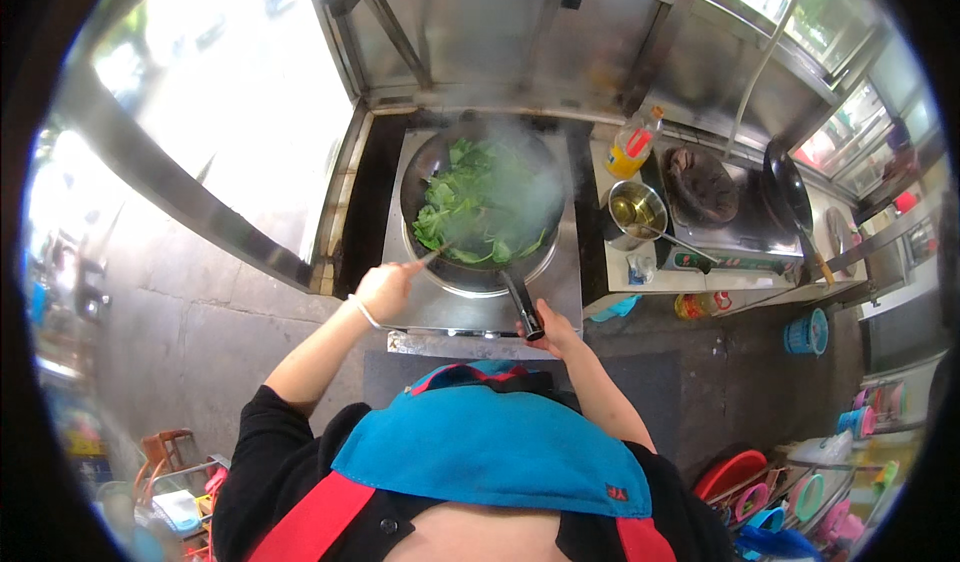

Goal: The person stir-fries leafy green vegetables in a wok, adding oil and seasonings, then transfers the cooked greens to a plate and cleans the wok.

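Leafy greens (pixel 457 194) lie in a dark wok (pixel 427 160) on a steel stove (pixel 397 262), under rising steam or smoke. My left hand (pixel 384 289), with a white band at its wrist, grips a utensil (pixel 439 253) whose far end reaches the greens at the wok's near left; its kind cannot be told. The wok's black handle (pixel 521 303) points back towards me. Around the end of that handle is my right hand (pixel 549 329), with the thumb on its right side.
Right of the stove stand an oil bottle (pixel 631 145) and a metal pot (pixel 637 213) of yellowish liquid with a ladle. Beyond are a second stove (pixel 750 239) and an upright dark pan (pixel 786 183). A steel wall rises behind. A blue bucket (pixel 806 333) stands at right.
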`<state>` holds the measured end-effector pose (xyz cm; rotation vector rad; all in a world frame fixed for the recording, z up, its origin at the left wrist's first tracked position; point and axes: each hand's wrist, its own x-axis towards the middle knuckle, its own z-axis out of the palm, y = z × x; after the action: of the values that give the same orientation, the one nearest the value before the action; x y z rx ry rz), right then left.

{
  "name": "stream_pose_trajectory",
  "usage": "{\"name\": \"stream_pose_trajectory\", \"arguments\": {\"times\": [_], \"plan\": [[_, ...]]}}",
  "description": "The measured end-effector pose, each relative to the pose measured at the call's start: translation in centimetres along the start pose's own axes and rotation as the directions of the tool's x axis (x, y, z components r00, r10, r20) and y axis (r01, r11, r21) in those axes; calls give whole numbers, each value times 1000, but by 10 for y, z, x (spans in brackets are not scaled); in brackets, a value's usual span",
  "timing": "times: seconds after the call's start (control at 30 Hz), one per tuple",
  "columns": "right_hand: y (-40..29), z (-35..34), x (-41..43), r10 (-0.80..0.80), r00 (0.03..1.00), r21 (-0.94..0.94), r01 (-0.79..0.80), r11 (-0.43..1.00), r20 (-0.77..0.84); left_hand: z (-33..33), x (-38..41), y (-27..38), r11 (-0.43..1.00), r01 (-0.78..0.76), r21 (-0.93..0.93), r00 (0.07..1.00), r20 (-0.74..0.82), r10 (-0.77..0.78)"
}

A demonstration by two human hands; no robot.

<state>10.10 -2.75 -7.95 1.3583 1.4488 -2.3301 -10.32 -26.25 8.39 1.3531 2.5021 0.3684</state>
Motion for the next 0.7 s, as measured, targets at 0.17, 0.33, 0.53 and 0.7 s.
{"name": "stream_pose_trajectory", "arguments": {"times": [0.17,0.33,0.53,0.7], "plan": [[35,-99,6,-427,852,-512,232,827,-304,-46,27,-6,918,86,-388,991,-63,-119],[75,-130,-4,-467,843,-676,182,714,-266,7,77,0,990,-9,-143,981,-192,-19],[59,-138,-103,-144,986,-599,165,784,83,-35,-3,44,951,-158,267,979,170,115],[59,-119,-135,239,930,-621,-14,784,281,34,25,12,975,1,222,998,-64,14]]}}
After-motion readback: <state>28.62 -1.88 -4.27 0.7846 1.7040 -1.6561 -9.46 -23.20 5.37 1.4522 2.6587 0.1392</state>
